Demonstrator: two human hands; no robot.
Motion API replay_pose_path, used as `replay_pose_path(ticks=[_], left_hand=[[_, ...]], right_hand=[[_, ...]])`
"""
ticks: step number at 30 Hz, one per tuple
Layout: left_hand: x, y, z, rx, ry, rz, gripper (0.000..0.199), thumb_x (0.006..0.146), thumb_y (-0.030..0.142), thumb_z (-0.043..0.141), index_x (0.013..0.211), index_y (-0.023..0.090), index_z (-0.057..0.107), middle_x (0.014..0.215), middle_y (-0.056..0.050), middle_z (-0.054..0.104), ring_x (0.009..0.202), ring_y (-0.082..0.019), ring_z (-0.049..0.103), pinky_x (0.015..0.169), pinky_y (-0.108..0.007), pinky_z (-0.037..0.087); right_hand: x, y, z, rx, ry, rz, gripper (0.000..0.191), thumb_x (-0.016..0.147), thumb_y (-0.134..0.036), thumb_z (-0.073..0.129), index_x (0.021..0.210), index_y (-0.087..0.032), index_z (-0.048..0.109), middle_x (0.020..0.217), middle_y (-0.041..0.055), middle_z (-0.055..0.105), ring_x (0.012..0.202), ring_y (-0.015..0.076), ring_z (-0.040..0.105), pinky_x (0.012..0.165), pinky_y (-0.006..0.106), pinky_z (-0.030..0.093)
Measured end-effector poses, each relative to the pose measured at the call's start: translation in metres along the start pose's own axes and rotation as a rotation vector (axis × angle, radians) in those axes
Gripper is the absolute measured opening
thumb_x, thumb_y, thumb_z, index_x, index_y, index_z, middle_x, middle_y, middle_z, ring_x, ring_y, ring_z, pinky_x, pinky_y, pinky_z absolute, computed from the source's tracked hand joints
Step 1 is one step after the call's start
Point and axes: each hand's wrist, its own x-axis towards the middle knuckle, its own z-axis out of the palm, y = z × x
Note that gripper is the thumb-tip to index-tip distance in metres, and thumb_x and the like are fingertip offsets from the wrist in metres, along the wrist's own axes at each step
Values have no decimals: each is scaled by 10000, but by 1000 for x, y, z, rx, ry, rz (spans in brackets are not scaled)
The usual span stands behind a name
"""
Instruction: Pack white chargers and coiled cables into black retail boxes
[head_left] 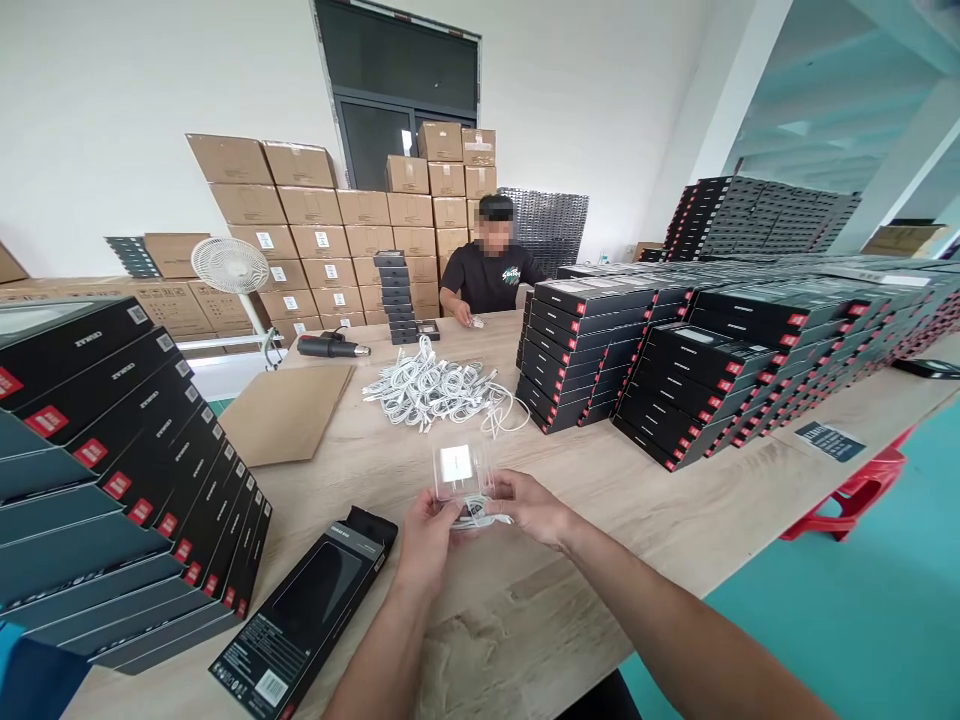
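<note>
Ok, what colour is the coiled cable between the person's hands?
White, clearest in the head view: the thin coiled cable.

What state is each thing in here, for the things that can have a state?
Clear plastic case: held in both hands, white charger inside
Left hand: gripping case
Right hand: gripping case
Black retail box: lying flat
White cables: loose heap
Heat gun: lying on side
Floor fan: upright

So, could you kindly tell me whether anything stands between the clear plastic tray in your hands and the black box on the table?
Only your left hand does: it sits between the clear plastic tray and the black box on the wooden table. No other object stands there.
</note>
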Motion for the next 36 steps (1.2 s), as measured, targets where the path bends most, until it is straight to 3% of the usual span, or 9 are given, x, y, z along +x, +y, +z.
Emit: replay_pose_path(ticks=[4,7,12,17,23,26,30,33,36], left_hand=[[-3,3,1,-48,-49,-32,409,545,264,855,795,206,537,845,-35,741,764,-225,719,648,-341,592],[-3,4,0,-48,-85,-50,443,472,146,857,812,194,577,878,-45,749,835,-238,716,730,-362,596],[2,-1,-4,-3,-48,-94,417,471,105,841,813,186,616,769,-19,725,747,-215,706,684,-334,583],[1,2,-8,52,-57,-134,397,484,113,853,795,195,620,795,-8,725,748,-204,698,657,-309,566],[-9,22,-17,-43,-416,-205,372,686,354,802,975,129,734,982,-138,771,875,-279,726,760,-361,561],[-8,21,-12,-246,-310,-113,424,671,305,758,1064,146,732,1141,-129,749,1060,-303,692,863,-374,550],[-6,15,-7,-313,-253,17,505,643,209,734,1144,145,703,1288,-128,689,1332,-301,519,986,-352,503],[-8,15,-7,-336,-299,28,523,665,185,735,1184,147,688,1313,-130,674,1349,-306,503,979,-350,511],[-11,16,-7,-344,-337,-7,529,676,155,743,1202,154,685,1318,-131,671,1269,-327,580,938,-372,537]], right_hand=[[5,7,9,-201,182,-155,333,682,-230,719,1008,-201,659,763,-14,682,743,176,625,692,285,467],[8,10,12,-243,212,-193,269,674,-181,665,941,-206,681,740,-14,673,745,179,615,695,285,469],[5,5,6,-79,26,-54,332,617,-201,689,947,-199,715,760,-4,695,766,199,646,669,288,498],[-3,-3,5,-32,81,76,472,479,-87,728,937,-199,739,715,-34,660,704,164,610,641,261,488],[-17,-12,12,135,-144,182,558,543,-182,804,1093,-228,716,881,0,681,856,220,670,795,388,557],[-22,-13,15,162,55,36,625,567,-262,856,1163,-247,671,945,13,682,896,218,661,821,387,547],[-27,-13,13,26,161,-167,391,620,-347,863,957,-207,721,949,41,706,941,225,645,854,344,503],[-29,-12,14,-50,209,-250,294,680,-424,829,841,-198,733,916,45,716,889,215,642,815,325,497],[-27,-10,16,-4,309,-276,347,714,-515,787,785,-187,700,793,33,708,732,181,632,733,317,512]])
